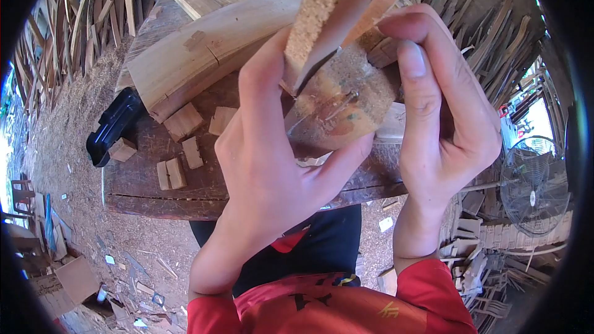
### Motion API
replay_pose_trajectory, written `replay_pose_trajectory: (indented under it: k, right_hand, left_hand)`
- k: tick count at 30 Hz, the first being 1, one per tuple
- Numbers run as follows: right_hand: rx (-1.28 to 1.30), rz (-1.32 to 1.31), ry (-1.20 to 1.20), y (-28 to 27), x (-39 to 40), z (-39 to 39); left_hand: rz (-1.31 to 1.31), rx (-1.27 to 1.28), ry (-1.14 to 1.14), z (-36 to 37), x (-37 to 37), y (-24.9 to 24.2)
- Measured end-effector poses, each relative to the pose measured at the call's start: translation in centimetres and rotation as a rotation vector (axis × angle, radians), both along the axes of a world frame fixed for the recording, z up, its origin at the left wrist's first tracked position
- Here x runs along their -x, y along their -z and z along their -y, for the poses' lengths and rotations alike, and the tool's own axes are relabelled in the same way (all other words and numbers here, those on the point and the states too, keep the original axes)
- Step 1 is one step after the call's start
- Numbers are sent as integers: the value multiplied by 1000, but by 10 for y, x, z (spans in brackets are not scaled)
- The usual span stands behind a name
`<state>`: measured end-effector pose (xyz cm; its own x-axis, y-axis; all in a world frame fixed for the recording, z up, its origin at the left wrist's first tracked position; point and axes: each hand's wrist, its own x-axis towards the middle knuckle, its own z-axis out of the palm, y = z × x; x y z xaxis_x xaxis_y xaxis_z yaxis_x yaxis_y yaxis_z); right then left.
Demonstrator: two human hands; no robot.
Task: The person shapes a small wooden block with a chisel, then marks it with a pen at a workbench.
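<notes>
My left hand (pixel 266 142) is wrapped round a wooden workpiece (pixel 343 102) raised above the bench, thumb beneath it and fingers along its left side. The workpiece has a stained, shiny face, and an upright board with a rough, speckled end rises from its top. My right hand (pixel 442 99) is at the workpiece's right edge, forefinger and thumb curled nearly together beside a small wooden piece (pixel 383 52). Whatever lies between those fingertips is too small or hidden to make out.
A long curved timber (pixel 210 46) lies across the dark wooden bench (pixel 204 198). Near it are small wood blocks (pixel 171 174) and a black plastic tray (pixel 114 125). A fan (pixel 533 192) stands at right. Wood strips (pixel 80 12) lean behind, and shavings cover the floor.
</notes>
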<state>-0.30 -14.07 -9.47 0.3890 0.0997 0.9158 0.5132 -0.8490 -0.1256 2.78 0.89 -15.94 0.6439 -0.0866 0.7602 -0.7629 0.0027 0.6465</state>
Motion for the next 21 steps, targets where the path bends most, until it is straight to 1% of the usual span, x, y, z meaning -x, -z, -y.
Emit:
replay_pose_trajectory:
  k: [3, 8, 9, 10, 13, 18, 21]
  right_hand:
    - [-23, 47, -43, 5, -6, 5]
    - [110, -47, 53, -17, 6, -4]
    - [128, -66, 62, -20, 7, -4]
    - [132, -91, 67, -22, 9, -4]
    - [144, -125, 64, -26, 11, -3]
    - [159, -36, 61, -21, 6, -3]
    - [169, -53, 59, -23, 6, -4]
  left_hand:
    - [42, -12, -18, 0, -2, -1]
    - [85, 26, -16, 2, -4, 1]
    - [57, 42, -5, 2, -3, 2]
    - [28, 58, 6, 3, -3, 2]
    - [70, 19, -16, 2, -2, -1]
    - [75, 28, -15, 2, -3, 0]
    - [62, 26, -18, 2, -2, -1]
